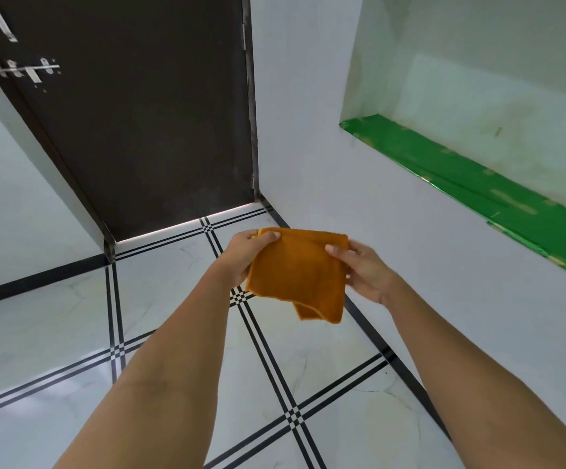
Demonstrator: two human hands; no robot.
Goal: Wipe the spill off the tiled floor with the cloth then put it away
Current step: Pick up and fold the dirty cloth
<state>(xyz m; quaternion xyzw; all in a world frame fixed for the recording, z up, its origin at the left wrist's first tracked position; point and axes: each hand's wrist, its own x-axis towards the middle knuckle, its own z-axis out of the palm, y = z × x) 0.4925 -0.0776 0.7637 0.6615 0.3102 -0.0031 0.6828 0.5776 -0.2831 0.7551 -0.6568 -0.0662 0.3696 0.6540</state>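
Orange cloth (297,275) (one, folded) gripped by two hands: left hand (241,257), right hand (364,270).

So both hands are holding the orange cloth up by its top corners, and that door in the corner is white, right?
Not quite. In the head view the door is dark brown. The rest stands: the left hand and right hand hold the orange cloth by its top corners.

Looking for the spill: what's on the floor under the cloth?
The cloth, held up by both hands, hides a patch of floor. Around it, only clean-looking tiles and black lines; no spill visible.
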